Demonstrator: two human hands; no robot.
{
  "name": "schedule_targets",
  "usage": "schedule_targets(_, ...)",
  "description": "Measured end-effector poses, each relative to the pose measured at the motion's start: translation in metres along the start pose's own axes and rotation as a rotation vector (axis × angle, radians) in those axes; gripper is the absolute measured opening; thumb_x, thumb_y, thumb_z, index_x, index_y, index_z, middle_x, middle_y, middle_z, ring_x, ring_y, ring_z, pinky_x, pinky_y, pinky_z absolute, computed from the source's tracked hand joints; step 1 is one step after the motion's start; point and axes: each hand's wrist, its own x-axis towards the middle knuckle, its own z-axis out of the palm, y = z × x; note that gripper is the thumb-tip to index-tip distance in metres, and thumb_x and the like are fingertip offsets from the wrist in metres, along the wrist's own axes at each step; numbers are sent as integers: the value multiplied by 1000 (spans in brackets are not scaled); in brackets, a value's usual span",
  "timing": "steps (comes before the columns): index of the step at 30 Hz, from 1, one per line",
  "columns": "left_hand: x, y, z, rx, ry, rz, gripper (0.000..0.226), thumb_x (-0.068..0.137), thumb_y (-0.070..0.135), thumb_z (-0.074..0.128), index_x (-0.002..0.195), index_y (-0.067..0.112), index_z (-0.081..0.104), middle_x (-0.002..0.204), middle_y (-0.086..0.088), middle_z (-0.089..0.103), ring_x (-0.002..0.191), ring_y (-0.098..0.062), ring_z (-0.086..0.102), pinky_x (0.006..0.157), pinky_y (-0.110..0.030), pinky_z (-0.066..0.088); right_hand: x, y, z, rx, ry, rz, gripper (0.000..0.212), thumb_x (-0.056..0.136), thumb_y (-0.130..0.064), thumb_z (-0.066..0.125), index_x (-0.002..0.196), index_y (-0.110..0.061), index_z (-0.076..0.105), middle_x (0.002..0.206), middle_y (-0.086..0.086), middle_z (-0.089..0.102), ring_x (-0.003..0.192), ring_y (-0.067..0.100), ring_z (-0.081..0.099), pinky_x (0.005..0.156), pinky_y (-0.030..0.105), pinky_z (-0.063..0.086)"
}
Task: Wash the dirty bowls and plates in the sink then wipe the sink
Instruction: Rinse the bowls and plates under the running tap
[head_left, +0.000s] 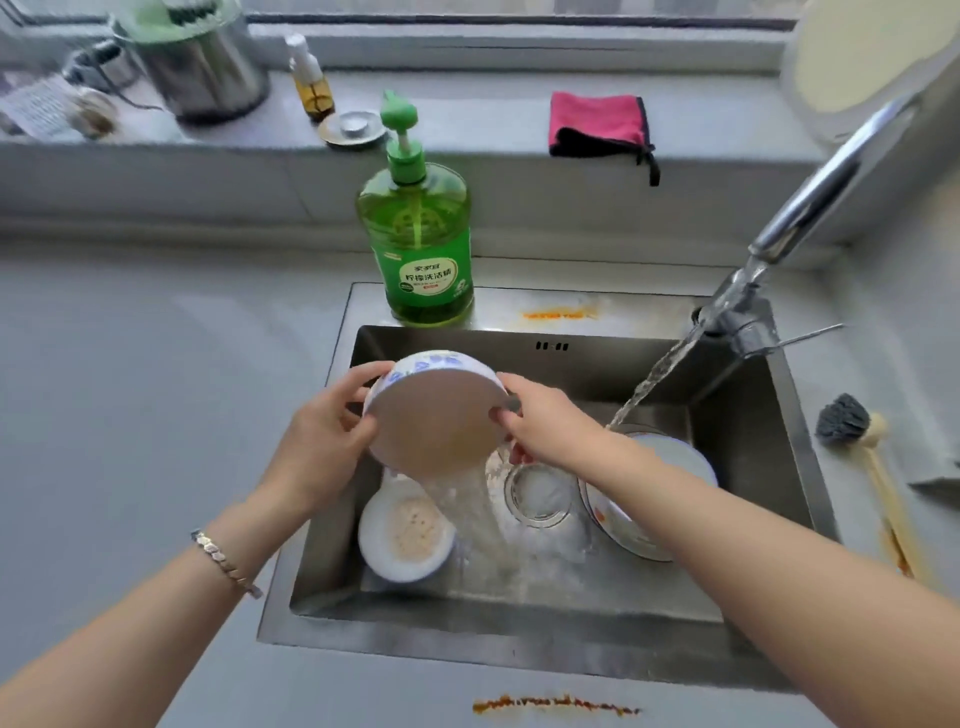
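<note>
I hold a white bowl with blue flowers (436, 410) tilted over the steel sink (753, 431), and cloudy water pours out of it. My left hand (327, 441) grips its left rim and my right hand (545, 426) grips its right rim. Below it in the sink sits a second white bowl (374, 540) with brownish residue. A dirty plate (675, 457) leans at the right of the basin, partly hidden by my right forearm. Water runs from the tap (810, 192) into the sink.
A green dish soap bottle (421, 244) stands on the sink's back ledge. A pink cloth (597, 122) lies on the windowsill. A dish brush (852, 431) rests on the counter at the right. Orange stains mark the back ledge (558, 313) and front counter (556, 705).
</note>
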Motion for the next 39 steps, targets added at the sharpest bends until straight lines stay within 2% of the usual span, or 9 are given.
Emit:
schedule_targets(6,-15,25,-6,-83,97,224,47,86,3,61,109,43,54,98,15,58,75,11,58,64,-3,47,-21,-1,-12,226,193,-132,29,96,-11,39,115,-24,58,68,-3,62,43,8,60,46,20,50)
schedule_targets(11,-21,36,2,-327,141,226,39,78,1,69,111,21,62,96,13,64,81,8,63,73,-12,54,-39,9,-21,291,363,-242,42,93,-6,45,121,-34,57,74,4,70,57,16,67,59,34,57)
schedule_targets(16,-32,43,10,-374,70,261,46,69,16,71,112,27,58,105,14,64,95,0,65,78,-15,54,-54,26,-26,165,521,-365,42,93,-7,49,129,-30,52,78,5,70,63,18,67,66,39,56)
schedule_targets(21,-27,49,32,-410,11,26,29,86,21,62,115,25,63,98,10,68,84,-6,65,66,-17,55,-72,38,-33,238,242,-137,20,93,-7,42,96,-11,62,54,4,59,41,16,60,41,25,47)
schedule_targets(27,-23,67,87,-765,-305,-352,24,95,29,48,111,46,51,116,4,58,102,-20,59,70,-39,59,-74,68,-48,510,17,263,22,90,-3,38,73,3,51,40,6,54,26,10,42,30,16,29)
schedule_targets(30,-17,78,111,-777,-230,-387,17,96,35,44,104,47,53,112,10,57,99,-16,58,71,-43,58,-75,94,-51,208,165,189,23,94,-14,45,106,2,56,70,4,63,58,13,56,55,24,46)
schedule_targets(33,-8,86,132,-735,-175,-380,22,96,41,43,115,46,52,115,10,56,98,-14,59,62,-39,59,-70,119,-50,-447,498,-241,40,87,-13,49,124,0,53,106,10,60,100,21,51,84,35,50)
schedule_targets(36,-1,92,148,-706,-157,-351,32,95,40,44,127,39,48,118,6,57,99,-14,60,58,-35,57,-52,122,-52,-639,223,-360,60,85,-30,23,126,2,53,124,18,59,115,28,56,98,36,44)
schedule_targets(39,5,102,161,-669,-178,-313,30,95,38,46,125,36,50,109,13,60,94,-7,62,75,-45,58,-31,106,-54,-412,-92,-197,59,96,-39,13,148,-9,14,156,10,15,142,20,18,114,27,11)
